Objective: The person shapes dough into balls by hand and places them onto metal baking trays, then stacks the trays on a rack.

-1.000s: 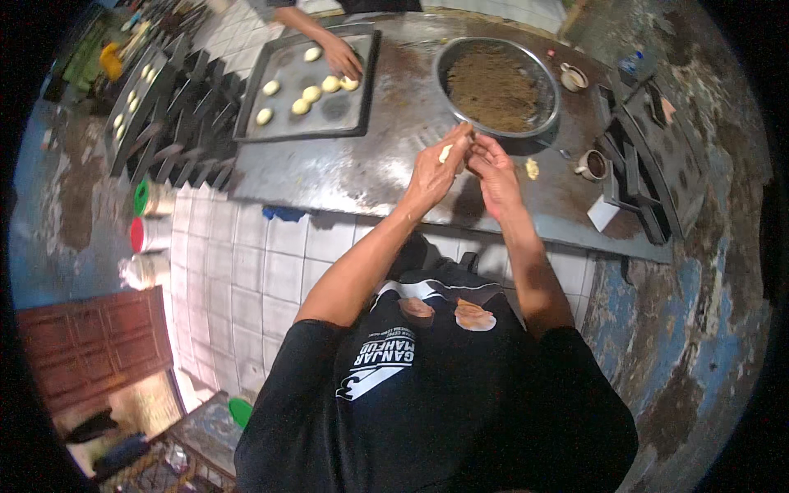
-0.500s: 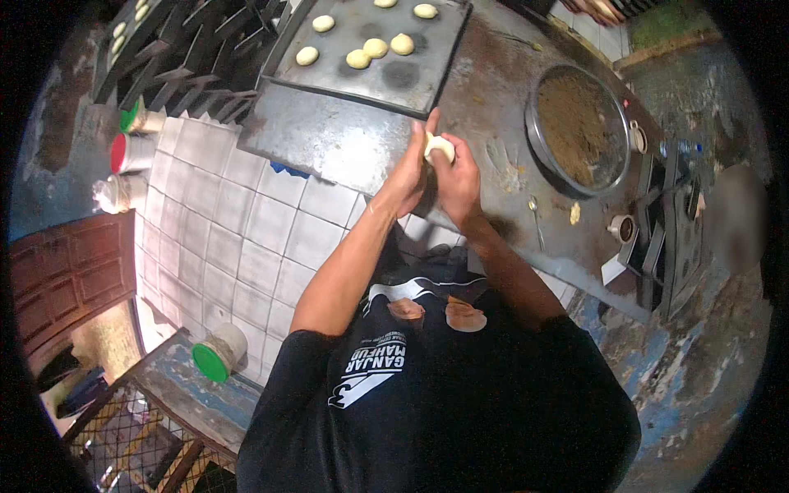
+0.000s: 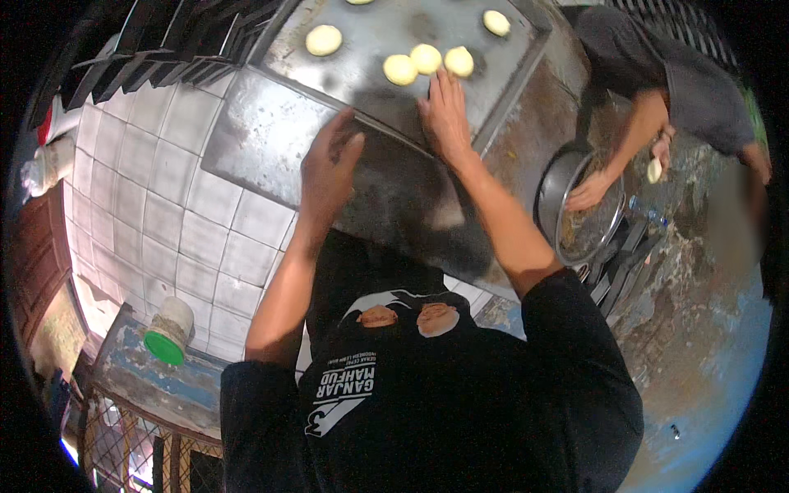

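My right hand [image 3: 448,115] reaches over the metal baking tray [image 3: 329,82], fingers extended and touching or almost touching the round pale dough pieces near the middle, one [image 3: 459,62] just beyond the fingertips and another [image 3: 426,59] beside it. A third piece [image 3: 400,70] sits to their left. My left hand [image 3: 329,164] is at the tray’s near edge, fingers apart and curved, with nothing visible in it. More dough pieces lie spaced out toward the back and sides of the tray.
A co-worker in grey at right has one hand [image 3: 588,189] in a metal bowl [image 3: 549,197] and holds pale dough [image 3: 653,170] in the other. Dark stacked trays [image 3: 164,41] stand at upper left. A green-lidded tub [image 3: 168,329] is at lower left.
The view has swung toward the tray. My hands have separated and the dough they held is no longer in them. The co-worker has come to the bowl at right.
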Motion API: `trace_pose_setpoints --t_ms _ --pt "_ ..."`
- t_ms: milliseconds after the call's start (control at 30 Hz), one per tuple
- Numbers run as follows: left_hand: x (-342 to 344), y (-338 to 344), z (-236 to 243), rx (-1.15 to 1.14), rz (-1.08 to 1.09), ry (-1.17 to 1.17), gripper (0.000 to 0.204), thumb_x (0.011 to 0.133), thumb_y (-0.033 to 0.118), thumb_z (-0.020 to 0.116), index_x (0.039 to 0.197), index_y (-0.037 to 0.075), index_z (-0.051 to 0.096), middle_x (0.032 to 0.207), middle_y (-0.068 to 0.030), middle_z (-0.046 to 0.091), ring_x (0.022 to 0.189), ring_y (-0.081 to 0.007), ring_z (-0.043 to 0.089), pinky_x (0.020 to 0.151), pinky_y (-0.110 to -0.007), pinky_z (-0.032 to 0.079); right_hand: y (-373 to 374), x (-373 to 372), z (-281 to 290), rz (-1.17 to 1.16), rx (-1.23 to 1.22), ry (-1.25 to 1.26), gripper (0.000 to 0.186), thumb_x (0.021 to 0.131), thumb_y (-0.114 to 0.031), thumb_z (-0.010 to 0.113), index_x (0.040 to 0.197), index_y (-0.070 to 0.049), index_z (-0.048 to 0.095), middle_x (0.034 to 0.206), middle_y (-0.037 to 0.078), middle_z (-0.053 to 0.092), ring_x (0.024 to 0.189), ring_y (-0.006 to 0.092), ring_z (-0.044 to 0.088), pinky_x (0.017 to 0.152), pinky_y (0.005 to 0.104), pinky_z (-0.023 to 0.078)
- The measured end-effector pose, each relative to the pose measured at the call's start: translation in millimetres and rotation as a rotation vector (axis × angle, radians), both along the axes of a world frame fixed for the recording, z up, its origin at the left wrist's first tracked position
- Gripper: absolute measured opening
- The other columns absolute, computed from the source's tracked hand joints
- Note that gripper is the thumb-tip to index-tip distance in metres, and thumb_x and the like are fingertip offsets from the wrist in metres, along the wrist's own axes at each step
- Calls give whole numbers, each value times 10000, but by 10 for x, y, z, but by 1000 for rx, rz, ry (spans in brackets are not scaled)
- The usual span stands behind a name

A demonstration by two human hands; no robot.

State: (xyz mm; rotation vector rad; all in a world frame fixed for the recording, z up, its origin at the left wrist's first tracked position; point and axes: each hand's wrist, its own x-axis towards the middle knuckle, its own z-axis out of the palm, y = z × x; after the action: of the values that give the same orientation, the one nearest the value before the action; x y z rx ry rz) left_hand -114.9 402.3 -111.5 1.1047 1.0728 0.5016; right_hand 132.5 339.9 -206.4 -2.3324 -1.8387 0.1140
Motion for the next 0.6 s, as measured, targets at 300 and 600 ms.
trace_pose_setpoints --t_ms 300,600 --pt "-216 62 49 89 11 95 336 998 163 594 1305 28 610 1258 -133 662 1133 -233 633 976 -345 491 52 446 253 -116 -186 650 525 1036 -392 472 1385 -3 519 1447 217 485 1336 357 477 1120 476 353" --pt "93 -540 481 134 -166 32 354 1027 191 564 1317 -11 575 1090 -112 679 927 -156 644 835 -294 524 35 373 511 -740 167 999 352 829 -167 709 1128 12 656 1045 164 720 930 233 702 798 341 555"
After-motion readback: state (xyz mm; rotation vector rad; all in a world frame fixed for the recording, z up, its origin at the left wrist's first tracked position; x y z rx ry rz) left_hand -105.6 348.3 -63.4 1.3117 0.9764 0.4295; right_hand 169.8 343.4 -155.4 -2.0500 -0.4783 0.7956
